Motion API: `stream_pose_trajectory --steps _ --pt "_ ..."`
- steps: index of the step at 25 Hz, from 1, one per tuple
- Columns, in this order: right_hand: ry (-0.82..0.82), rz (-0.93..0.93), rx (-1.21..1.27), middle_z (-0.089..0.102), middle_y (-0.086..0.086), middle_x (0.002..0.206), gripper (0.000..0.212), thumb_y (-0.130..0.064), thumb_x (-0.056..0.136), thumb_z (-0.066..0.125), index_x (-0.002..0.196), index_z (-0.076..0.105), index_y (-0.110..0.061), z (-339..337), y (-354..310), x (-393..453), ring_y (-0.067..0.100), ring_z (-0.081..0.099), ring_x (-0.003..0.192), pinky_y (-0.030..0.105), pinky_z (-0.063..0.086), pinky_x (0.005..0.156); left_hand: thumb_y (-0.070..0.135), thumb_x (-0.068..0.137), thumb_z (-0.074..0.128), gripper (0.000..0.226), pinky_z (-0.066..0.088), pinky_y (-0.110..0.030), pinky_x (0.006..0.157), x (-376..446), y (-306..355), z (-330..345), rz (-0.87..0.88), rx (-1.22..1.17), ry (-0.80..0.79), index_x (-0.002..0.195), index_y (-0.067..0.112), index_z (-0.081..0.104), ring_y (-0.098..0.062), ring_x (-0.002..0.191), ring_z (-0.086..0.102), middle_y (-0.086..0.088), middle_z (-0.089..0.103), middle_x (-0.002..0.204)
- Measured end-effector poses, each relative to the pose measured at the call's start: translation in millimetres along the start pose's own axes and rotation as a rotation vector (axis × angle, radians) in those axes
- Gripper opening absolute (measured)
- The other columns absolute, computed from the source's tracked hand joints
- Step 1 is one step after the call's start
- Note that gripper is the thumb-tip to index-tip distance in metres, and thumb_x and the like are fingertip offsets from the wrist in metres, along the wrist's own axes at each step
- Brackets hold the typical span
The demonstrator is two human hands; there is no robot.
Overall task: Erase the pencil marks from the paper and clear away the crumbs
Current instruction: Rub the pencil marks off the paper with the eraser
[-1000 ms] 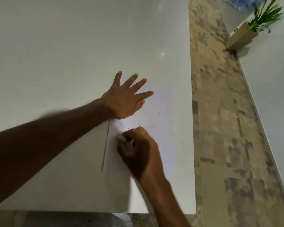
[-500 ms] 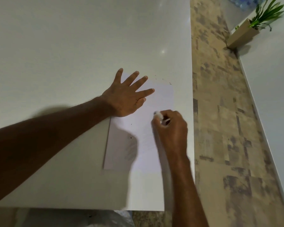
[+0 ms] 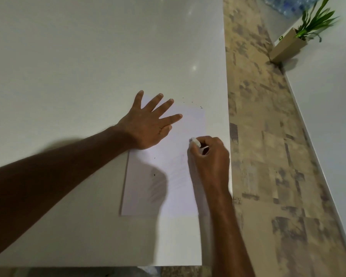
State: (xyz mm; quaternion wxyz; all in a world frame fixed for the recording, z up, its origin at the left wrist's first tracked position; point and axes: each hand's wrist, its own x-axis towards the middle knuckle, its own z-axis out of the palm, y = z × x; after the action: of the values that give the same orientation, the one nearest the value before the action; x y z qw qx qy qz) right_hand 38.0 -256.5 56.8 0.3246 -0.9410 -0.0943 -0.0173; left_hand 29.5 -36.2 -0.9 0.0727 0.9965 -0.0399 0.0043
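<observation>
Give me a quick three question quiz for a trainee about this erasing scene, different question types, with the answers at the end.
1. True or false: the left hand lies flat with spread fingers on the paper.
2. Multiple choice: what does the right hand grip? A) a pencil B) an eraser C) a brush
3. Fill in: dark crumbs lie on the table just past the paper's ____ edge.

Key: 1 true; 2 B; 3 far.
</observation>
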Motion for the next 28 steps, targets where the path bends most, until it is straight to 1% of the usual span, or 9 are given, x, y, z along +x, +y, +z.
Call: stream_pose_trajectory --steps 3,5,7,13,16,19,21,25,28 --pt "-0.279 0.044 0.385 0.075 -0.002 0.093 0.008 -0.026 0.099 0.070 0.094 0.075 -0.022 13.3 -20.2 -46.2 0.011 0.070 0.085 0.025 0.056 0.079 0.052 0.100 -0.011 0.058 -0.002 -0.067 0.119 -1.2 -0.9 1.9 0.006 0.020 0.011 0.157 0.047 -0.009 -0.027 0.157 -0.011 0.002 -0.011 0.170" --pt "-0.588 0.202 0.694 0.078 0.011 0.101 0.012 -0.022 0.103 0.065 0.096 0.072 -0.016 23.2 -33.4 -67.3 0.022 0.075 0.094 0.035 0.061 0.088 0.051 0.099 -0.011 0.060 -0.001 -0.066 0.120 -0.6 -3.3 2.0 0.017 0.004 0.015 0.159 0.045 -0.006 -0.026 0.157 -0.008 0.004 -0.008 0.171" --pt "-0.729 0.371 0.855 0.077 0.018 0.112 0.009 -0.012 0.106 0.059 0.101 0.067 -0.009 27.6 -32.4 -50.5 0.027 0.075 0.104 0.036 0.060 0.093 0.049 0.101 -0.005 0.061 0.001 -0.064 0.121 1.7 -6.1 0.8 0.035 -0.030 0.025 0.161 0.040 0.000 -0.025 0.157 -0.004 0.004 -0.002 0.171" --pt "-0.198 0.428 1.148 0.073 0.014 0.129 0.013 -0.013 0.108 0.055 0.118 0.062 -0.008 -6.4 -13.5 43.1 0.029 0.068 0.125 0.046 0.047 0.116 0.040 0.107 0.009 0.056 0.005 -0.061 0.123 -0.9 -5.8 -2.3 0.008 -0.104 0.059 0.162 0.029 0.016 -0.020 0.157 0.004 0.006 0.012 0.170" --pt "-0.541 0.386 1.042 0.073 0.017 0.128 0.015 -0.013 0.108 0.052 0.116 0.060 -0.004 -13.2 -15.2 3.0 0.035 0.069 0.123 0.052 0.049 0.113 0.039 0.108 0.015 0.055 0.004 -0.061 0.123 -0.3 -4.5 -3.9 -0.004 -0.081 0.041 0.162 0.028 0.012 -0.020 0.157 0.001 0.006 0.007 0.171" --pt "-1.026 0.301 0.736 0.076 0.015 0.119 0.028 -0.016 0.108 0.053 0.121 0.058 0.008 -4.9 -8.6 -25.4 0.038 0.071 0.113 0.041 0.059 0.097 0.039 0.108 0.015 0.056 0.003 -0.061 0.123 0.0 -2.4 -4.4 -0.012 -0.057 0.020 0.163 0.027 0.008 -0.020 0.157 -0.002 0.006 0.002 0.171" --pt "-0.952 0.317 0.709 0.077 0.012 0.113 0.030 -0.017 0.106 0.058 0.119 0.059 0.011 2.7 -3.9 1.4 0.034 0.072 0.106 0.034 0.060 0.091 0.039 0.108 0.015 0.056 0.005 -0.061 0.123 0.7 -3.0 -2.6 0.004 -0.054 0.040 0.162 0.026 0.013 -0.021 0.157 0.001 0.005 0.007 0.171" --pt "-0.515 0.348 1.063 0.070 0.015 0.134 0.011 -0.015 0.108 0.054 0.112 0.060 -0.008 -2.8 -11.4 70.6 0.031 0.067 0.127 0.050 0.045 0.117 0.041 0.107 0.012 0.057 0.009 -0.061 0.122 -0.7 -5.1 1.8 0.000 -0.039 0.059 0.161 0.025 0.020 -0.023 0.157 0.010 0.004 0.017 0.169" --pt "-0.584 0.308 1.143 0.067 0.021 0.137 0.014 -0.015 0.109 0.051 0.115 0.055 -0.004 -12.6 -2.7 64.3 0.039 0.065 0.128 0.056 0.044 0.116 0.041 0.105 0.010 0.060 0.011 -0.061 0.122 -0.7 -4.0 0.2 -0.006 -0.016 0.063 0.161 0.024 0.023 -0.023 0.156 0.013 0.003 0.020 0.168"
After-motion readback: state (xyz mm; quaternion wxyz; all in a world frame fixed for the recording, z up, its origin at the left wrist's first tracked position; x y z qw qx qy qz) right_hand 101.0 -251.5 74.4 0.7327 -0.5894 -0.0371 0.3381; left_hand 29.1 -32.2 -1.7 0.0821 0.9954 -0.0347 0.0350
